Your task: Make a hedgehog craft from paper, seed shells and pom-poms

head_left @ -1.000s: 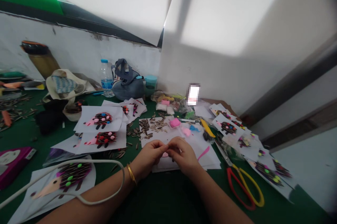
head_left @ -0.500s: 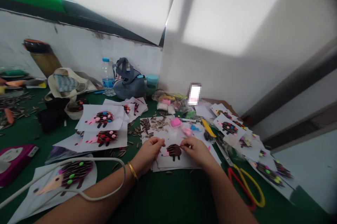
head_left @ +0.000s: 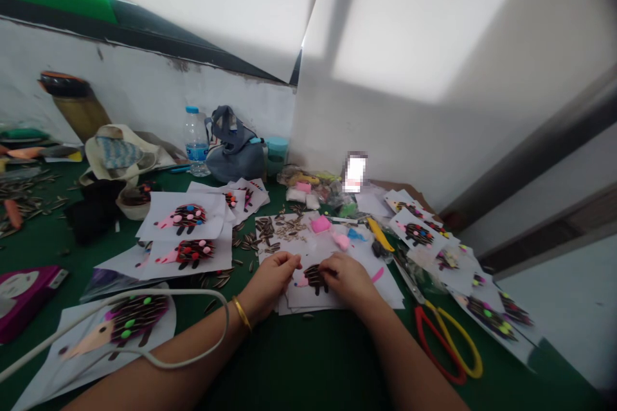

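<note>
Pinching narrowly, contents unclear, bare right hand [head_left: 344,274] is partly covering the brown, pink-snouted clay hedgehog [head_left: 315,277] on white paper [head_left: 301,301]; bare left hand [head_left: 274,277], pinching likewise, is hovering snout-side, seemingly leaving room.

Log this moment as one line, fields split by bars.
Left hand: beside hedgehog figure | right hand: at its brown body | held items: cannot tell | nearby: pink lump, seeds, scissors
</note>
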`<state>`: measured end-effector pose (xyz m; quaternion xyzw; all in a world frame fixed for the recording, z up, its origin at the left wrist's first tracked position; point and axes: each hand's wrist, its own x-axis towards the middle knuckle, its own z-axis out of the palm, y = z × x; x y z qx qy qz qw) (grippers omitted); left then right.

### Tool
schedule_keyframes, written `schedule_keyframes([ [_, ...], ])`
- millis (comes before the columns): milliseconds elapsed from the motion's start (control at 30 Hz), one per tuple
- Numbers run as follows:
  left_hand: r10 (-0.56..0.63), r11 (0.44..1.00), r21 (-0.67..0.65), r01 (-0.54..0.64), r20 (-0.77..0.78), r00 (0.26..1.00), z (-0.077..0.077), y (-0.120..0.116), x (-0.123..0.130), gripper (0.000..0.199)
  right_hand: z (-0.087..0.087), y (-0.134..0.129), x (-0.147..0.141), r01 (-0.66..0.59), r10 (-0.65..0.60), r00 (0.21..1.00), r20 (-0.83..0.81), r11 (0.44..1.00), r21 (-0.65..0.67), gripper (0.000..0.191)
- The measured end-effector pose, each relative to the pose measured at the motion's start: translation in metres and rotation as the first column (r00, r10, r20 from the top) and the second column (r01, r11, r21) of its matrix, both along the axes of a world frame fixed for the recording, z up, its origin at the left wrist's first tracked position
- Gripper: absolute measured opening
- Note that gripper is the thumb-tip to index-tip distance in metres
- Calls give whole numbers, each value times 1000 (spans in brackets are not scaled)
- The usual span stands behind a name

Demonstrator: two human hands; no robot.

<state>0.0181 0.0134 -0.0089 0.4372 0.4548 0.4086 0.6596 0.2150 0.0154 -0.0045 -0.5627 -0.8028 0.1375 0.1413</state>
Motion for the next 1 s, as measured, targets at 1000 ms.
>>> schedule_keyframes([
  [1000,-199,885,284,369,-486,851,9,-6,-6,19,9,-7,7,27,-20,998,-60,993,111,20],
])
